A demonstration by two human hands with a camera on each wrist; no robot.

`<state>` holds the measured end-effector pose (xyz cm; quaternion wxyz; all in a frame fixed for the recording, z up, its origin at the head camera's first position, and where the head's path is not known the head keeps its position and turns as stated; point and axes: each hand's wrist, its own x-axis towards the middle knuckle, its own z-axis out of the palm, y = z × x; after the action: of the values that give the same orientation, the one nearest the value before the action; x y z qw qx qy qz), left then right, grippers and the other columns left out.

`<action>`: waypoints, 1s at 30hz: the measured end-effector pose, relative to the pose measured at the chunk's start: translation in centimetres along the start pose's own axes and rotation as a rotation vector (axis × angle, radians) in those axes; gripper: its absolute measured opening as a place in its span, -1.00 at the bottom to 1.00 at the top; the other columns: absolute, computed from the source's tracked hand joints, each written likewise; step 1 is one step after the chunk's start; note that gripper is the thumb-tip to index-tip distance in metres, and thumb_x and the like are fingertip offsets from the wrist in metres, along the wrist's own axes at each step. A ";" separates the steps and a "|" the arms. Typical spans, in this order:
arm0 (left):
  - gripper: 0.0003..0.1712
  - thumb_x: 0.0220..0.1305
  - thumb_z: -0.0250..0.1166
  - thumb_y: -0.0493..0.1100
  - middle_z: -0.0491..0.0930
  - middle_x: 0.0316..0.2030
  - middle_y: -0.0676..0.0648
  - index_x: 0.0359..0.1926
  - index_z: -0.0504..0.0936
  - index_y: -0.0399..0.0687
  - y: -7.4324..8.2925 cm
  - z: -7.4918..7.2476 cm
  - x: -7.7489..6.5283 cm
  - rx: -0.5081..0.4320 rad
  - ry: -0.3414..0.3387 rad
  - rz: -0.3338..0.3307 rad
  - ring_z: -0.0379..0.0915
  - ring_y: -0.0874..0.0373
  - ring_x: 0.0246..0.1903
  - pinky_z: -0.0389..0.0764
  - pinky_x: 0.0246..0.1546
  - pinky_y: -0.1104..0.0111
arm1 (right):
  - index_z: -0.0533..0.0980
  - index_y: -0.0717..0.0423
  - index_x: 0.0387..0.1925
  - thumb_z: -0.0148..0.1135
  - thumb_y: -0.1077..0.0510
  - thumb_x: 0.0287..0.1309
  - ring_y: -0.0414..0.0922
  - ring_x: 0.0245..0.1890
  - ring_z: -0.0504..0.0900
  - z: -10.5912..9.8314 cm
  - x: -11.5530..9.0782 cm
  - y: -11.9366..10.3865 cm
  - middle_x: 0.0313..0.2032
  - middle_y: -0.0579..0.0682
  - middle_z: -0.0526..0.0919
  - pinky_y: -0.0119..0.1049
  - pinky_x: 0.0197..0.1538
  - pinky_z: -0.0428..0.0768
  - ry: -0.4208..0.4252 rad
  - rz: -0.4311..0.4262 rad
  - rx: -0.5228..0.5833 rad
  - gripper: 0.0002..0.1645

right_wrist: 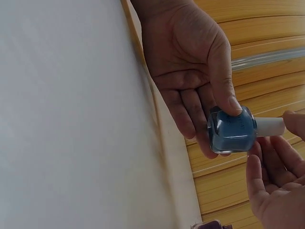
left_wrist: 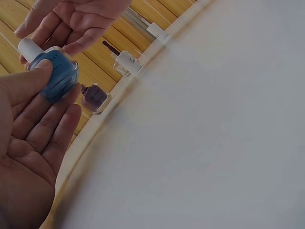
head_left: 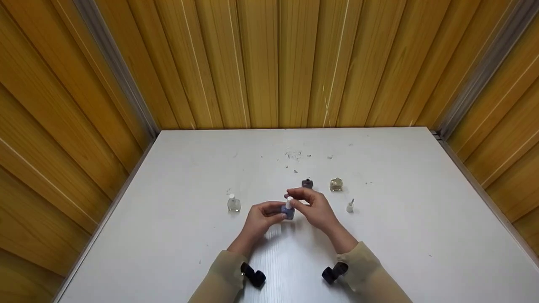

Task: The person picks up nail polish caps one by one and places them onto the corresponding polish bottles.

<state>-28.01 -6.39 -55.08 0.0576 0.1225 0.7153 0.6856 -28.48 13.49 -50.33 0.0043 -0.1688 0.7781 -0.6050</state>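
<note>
A blue nail polish bottle [head_left: 288, 212] with a white cap [head_left: 289, 203] is held above the table. My left hand [head_left: 262, 218] grips its glass body, the thumb pressing the front in both wrist views. At the white cap, my right hand [head_left: 315, 209] pinches with thumb and fingers; in the right wrist view the thumb meets the cap's end. Beyond the right hand, a dark purple polish bottle [head_left: 308, 183] stands uncapped, partly hidden in the head view. In the left wrist view, a white cap with a dark brush [left_wrist: 127, 62] stands brush-up near a clear bottle.
An uncapped bottle of pale yellowish polish [head_left: 336, 185] stands to the right at the back. Nearer lies a white brush cap [head_left: 350, 206], brush upward. A clear bottle with a white cap [head_left: 233, 203] is left of the hands. Dark specks mark the white table [head_left: 189, 160].
</note>
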 end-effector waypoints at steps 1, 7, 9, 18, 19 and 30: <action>-0.61 0.26 0.44 -0.32 0.75 0.02 -0.28 0.11 0.68 -0.32 0.0 0.0 0.0 0.002 0.002 -0.001 0.73 -0.02 0.03 0.73 0.03 0.37 | 0.61 0.31 0.14 0.32 0.25 0.34 0.00 0.13 0.67 0.0 0.0 0.0 0.06 0.20 0.75 -0.44 0.08 0.64 -0.021 -0.011 0.003 -0.62; -0.60 0.26 0.44 -0.32 0.75 0.01 -0.28 0.11 0.67 -0.34 0.0 0.0 0.0 -0.002 0.003 -0.009 0.74 0.02 0.01 0.73 0.02 0.38 | 0.64 0.30 0.09 0.29 0.29 0.34 -0.01 0.10 0.68 0.0 -0.2 0.0 0.05 0.26 0.74 -0.48 0.07 0.66 -0.054 -0.030 0.011 -0.67; -0.60 0.26 0.44 -0.33 0.75 0.01 -0.28 0.11 0.68 -0.34 0.0 0.0 0.0 -0.004 0.003 -0.005 0.75 0.04 0.00 0.73 0.01 0.39 | 0.66 0.28 0.04 0.34 0.27 0.31 -0.08 0.04 0.69 0.0 -0.2 0.0 0.01 0.25 0.76 -0.48 0.02 0.67 -0.026 -0.020 0.004 -0.70; -0.62 0.25 0.44 -0.35 0.75 0.01 -0.30 0.09 0.69 -0.34 -0.2 0.1 0.0 -0.004 -0.010 0.026 0.74 0.01 0.01 0.73 0.01 0.41 | 0.65 0.24 -0.11 0.51 0.21 0.15 -0.16 -0.09 0.66 0.3 0.0 0.2 -0.12 0.18 0.74 -0.42 -0.07 0.65 0.069 0.050 -0.009 -0.70; -0.62 0.25 0.44 -0.35 0.75 0.01 -0.30 0.09 0.69 -0.34 -0.2 0.1 0.0 -0.002 -0.006 0.023 0.74 0.00 0.01 0.73 0.00 0.42 | 0.65 0.24 -0.07 0.49 0.20 0.18 -0.12 -0.06 0.67 0.2 0.0 0.2 -0.09 0.17 0.74 -0.39 -0.04 0.65 0.060 0.041 -0.014 -0.69; -0.58 0.25 0.42 -0.37 0.74 0.00 -0.35 0.12 0.64 -0.43 -0.1 0.0 0.0 -0.050 -0.013 0.013 0.75 0.06 -0.03 0.73 -0.04 0.42 | 0.61 0.32 0.14 0.25 0.31 0.36 0.13 0.19 0.64 -0.4 -0.2 0.0 0.10 0.29 0.71 -0.48 0.09 0.64 -0.104 -0.062 0.036 -0.64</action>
<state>-28.02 -6.35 -55.22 0.0609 0.1301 0.6969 0.7027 -28.34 13.90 -50.23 0.0293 -0.2238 0.7603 -0.6090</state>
